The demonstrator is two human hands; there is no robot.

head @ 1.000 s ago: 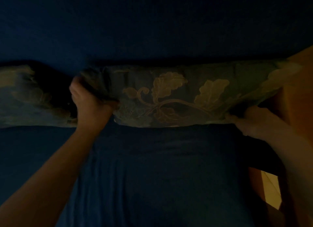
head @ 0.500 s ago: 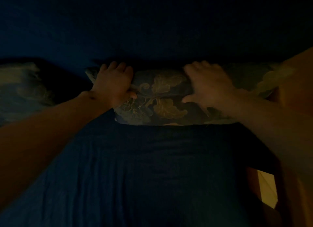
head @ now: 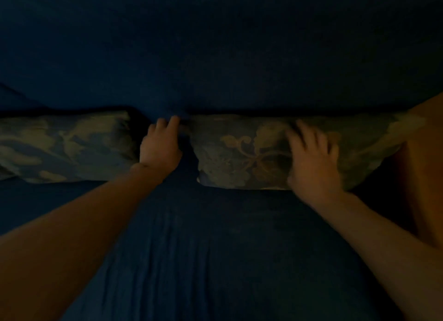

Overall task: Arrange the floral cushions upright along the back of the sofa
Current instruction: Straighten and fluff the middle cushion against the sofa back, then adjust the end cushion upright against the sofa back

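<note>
Two floral cushions stand along the dark blue sofa back point(head: 215, 57). The right floral cushion point(head: 242, 153) has a pale leaf and scroll pattern. My right hand point(head: 311, 157) lies flat on its front face, fingers spread. The left floral cushion point(head: 64, 148) stands at the left edge. My left hand point(head: 160, 143) sits in the gap between the two cushions, fingers curled at the right cushion's upper left corner; whether it grips the fabric is unclear in the dim light.
The blue sofa seat point(head: 203, 248) stretches toward me. An orange-brown surface point(head: 426, 172) rises at the right edge, touching the right cushion's end. The room is very dark.
My left hand slid left off the cushion's face to its corner in the gap. My right hand shifted right across the cushion. The left cushion has come fully into view.
</note>
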